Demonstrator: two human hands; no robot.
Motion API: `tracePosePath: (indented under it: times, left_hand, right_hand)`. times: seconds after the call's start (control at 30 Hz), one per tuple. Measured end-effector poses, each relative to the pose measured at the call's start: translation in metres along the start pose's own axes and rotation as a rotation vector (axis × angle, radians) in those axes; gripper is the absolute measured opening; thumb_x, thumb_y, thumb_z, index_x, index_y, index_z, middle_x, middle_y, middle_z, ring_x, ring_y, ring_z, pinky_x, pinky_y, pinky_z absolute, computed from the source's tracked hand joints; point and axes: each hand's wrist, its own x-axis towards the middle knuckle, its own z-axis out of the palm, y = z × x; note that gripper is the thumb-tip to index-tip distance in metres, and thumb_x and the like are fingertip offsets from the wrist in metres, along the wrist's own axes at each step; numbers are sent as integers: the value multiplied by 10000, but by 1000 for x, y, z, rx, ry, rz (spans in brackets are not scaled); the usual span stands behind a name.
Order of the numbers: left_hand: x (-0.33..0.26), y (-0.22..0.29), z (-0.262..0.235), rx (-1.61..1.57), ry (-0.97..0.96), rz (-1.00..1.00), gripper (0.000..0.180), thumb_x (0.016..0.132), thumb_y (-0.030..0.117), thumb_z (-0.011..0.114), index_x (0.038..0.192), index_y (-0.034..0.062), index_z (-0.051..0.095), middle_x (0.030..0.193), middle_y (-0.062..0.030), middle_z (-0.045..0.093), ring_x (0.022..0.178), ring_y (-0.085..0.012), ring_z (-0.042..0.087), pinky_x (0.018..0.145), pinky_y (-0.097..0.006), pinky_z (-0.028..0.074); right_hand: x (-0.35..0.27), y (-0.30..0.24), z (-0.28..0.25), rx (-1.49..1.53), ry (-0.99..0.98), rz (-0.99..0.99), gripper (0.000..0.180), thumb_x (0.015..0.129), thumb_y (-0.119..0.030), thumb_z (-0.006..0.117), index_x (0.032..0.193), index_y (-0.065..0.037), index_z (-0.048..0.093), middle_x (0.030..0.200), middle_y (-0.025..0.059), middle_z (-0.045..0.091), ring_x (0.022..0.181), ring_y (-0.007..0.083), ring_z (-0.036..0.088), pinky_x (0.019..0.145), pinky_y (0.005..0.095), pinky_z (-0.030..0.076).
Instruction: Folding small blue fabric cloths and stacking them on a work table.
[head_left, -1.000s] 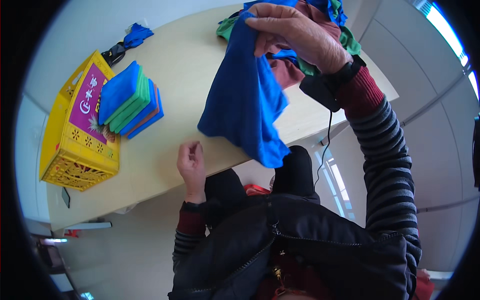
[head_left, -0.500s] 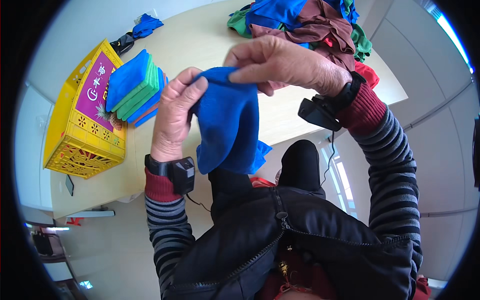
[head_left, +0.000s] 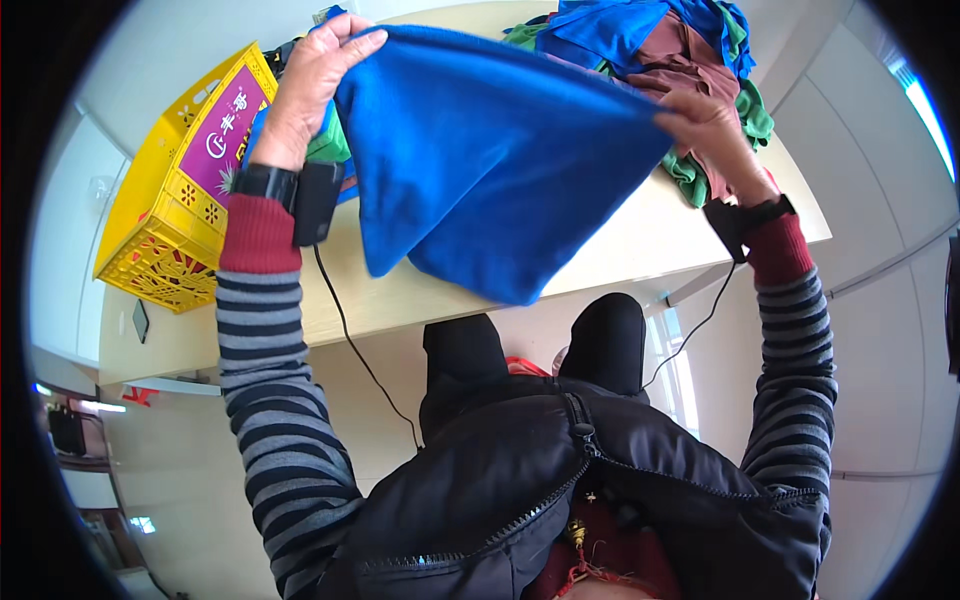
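Observation:
A blue cloth (head_left: 500,150) hangs stretched between my two hands above the table, its lower corners drooping toward the near edge. My left hand (head_left: 325,70) pinches one upper corner, up by the yellow crate. At the other upper corner, my right hand (head_left: 705,125) grips the cloth with fingers closed, in front of the cloth pile. Behind the blue cloth and my left wrist, a stack of folded cloths (head_left: 328,145) in green and blue is mostly hidden.
A yellow plastic crate (head_left: 170,265) with a purple panel stands at the table's left. A heap of loose blue, brown and green cloths (head_left: 680,60) lies at the back right. A dark flat phone-like object (head_left: 140,321) rests near the table's left edge. Cables (head_left: 350,340) run from both wrist devices.
My hands have moved wide apart, spreading the bunched blue cloth into a broad sheet. The left hand went up and left, the right hand to the right.

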Motion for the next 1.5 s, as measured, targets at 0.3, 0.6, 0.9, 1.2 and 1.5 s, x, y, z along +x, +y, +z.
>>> tracePosePath:
  times: [0.3,0.6,0.9,1.2,1.5]
  left_hand:
    - [-49,2,13,270,103,-96,52,926,95,652,939,69,609,878,61,564,830,-40,511,763,-198,430]
    - [-228,-87,29,-8,82,-514,109,903,50,624,1010,59,609,927,55,565,868,-39,521,798,-185,406]
    - [-259,-102,79,-200,294,-610,104,922,31,644,1022,43,618,928,45,592,852,-31,527,776,-184,414]
    - [-263,-108,84,-239,370,-564,115,926,34,649,1038,37,620,926,39,588,851,-37,522,770,-189,411]
    - [-264,-93,86,150,172,-490,99,882,25,656,975,24,622,896,0,600,859,-86,559,794,-234,441]
  right_hand:
    - [-45,-18,2,190,-151,44,117,957,-88,660,1056,-34,691,831,-24,633,716,58,602,657,211,512]
    - [0,68,93,-50,-364,144,340,902,-266,669,1150,-33,682,970,127,721,862,253,708,793,368,558]
    - [68,153,156,-634,-52,88,396,808,-187,644,1196,-110,664,1178,130,646,1116,335,627,887,445,537]
    - [-13,236,20,-1015,12,408,279,859,-205,618,1105,-91,685,1127,147,668,991,335,694,810,457,560]
    - [-19,207,20,-1235,-274,398,365,857,-244,671,1171,-58,672,1156,173,667,995,348,698,827,464,567]
